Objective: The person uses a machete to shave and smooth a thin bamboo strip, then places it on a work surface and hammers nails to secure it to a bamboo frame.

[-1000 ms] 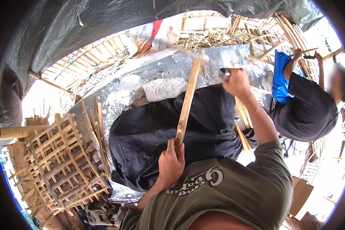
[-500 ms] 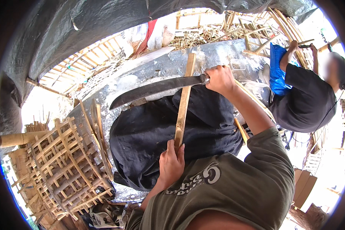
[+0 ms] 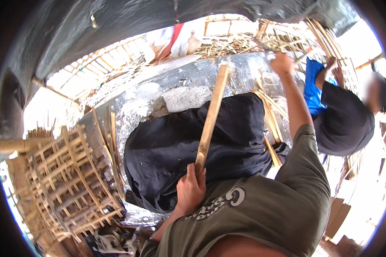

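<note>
A split bamboo slat [image 3: 212, 122] slants from between six and seven o'clock up to half past twelve, lying across the black cloth [image 3: 167, 150] over the lap. It should be light, stiff and fairly dry, with edges that may splinter; the near end, gripped along its flat sides, looks the sound place to hold. There the left hand [image 3: 190, 188] pinches it, thumb against curled fingers. Out at two o'clock from the slat, the right hand [image 3: 282, 64] has its fingers bunched, but blur hides what they close on. A pale block [image 3: 186, 98] lies at ten o'clock, a bamboo lattice panel [image 3: 73, 180] at eight, a black-shirted co-worker [image 3: 347, 124] at three.

Half a second ago the machete crossed the slat in the right hand; now that hand is farther out and its blade cannot be made out. The left hand's grip matches.
</note>
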Action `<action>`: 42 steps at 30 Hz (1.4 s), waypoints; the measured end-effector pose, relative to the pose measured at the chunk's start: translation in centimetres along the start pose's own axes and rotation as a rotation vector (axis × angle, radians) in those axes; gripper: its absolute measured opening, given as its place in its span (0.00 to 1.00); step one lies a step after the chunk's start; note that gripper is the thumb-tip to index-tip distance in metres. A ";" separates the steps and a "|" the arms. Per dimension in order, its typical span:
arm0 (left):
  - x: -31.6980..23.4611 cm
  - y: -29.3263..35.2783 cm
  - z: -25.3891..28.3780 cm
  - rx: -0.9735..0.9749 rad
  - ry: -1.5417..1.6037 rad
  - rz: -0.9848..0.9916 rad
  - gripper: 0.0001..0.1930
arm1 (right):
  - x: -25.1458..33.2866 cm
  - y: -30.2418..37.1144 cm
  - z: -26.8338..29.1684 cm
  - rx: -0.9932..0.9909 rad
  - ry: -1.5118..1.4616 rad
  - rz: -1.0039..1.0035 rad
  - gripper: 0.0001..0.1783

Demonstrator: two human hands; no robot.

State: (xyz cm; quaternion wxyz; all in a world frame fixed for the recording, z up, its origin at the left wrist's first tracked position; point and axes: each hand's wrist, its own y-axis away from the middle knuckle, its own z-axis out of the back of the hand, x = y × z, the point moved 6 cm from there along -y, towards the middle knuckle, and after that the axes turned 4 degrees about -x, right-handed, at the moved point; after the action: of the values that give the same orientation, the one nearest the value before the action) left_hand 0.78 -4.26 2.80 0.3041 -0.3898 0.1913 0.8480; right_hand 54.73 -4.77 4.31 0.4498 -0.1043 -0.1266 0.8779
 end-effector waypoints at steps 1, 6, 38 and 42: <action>-0.4 -0.5 0.2 -0.028 0.021 0.013 0.10 | -1.9 -1.0 1.3 0.110 -0.021 -0.080 0.14; -1.1 -2.2 -0.8 -0.037 0.019 -0.009 0.12 | -1.7 1.6 2.5 -0.103 -0.399 -0.100 0.16; -0.4 -1.7 -1.3 -0.011 0.083 -0.077 0.14 | 0.8 1.1 1.1 0.050 -0.184 -0.071 0.14; -0.4 -2.1 -1.6 -0.006 0.054 -0.068 0.13 | 2.8 4.2 0.7 0.023 -0.427 0.056 0.15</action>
State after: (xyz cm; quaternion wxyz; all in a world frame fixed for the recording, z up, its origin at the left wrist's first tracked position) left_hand 3.27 -3.76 1.93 0.3264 -0.4196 0.1836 0.8268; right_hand 49.64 -4.93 3.46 0.3895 0.0855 -0.2063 0.8935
